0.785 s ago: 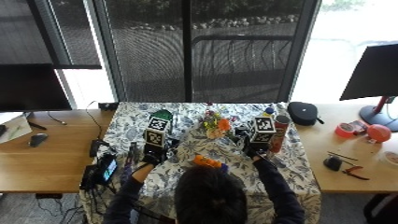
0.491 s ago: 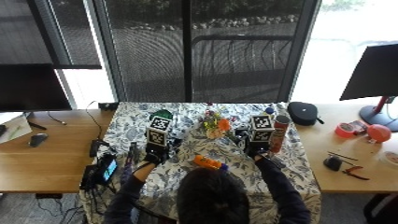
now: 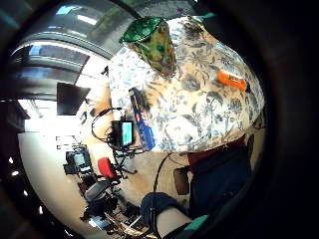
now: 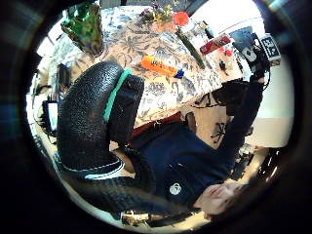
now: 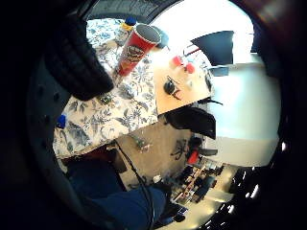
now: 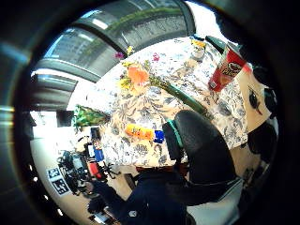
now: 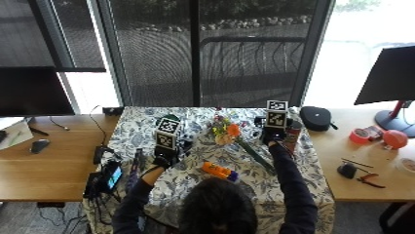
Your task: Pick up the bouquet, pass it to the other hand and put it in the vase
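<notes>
Currently your 2 hands, left hand (image 7: 162, 161) and right hand (image 7: 269, 140), hover empty, fingers relaxed; bouquet (image 7: 228, 134) lies on the desk (image 7: 285, 178).

**Room and obstacles on the bench**

Open cloth lies between the bouquet (image 7: 228, 132) and the vase (image 7: 174, 123). An orange bottle (image 7: 218, 170) lies on the near middle of the bench (image 7: 298, 170). A red can (image 7: 293, 134) stands just beside the bouquet's stems, at the right.
</notes>
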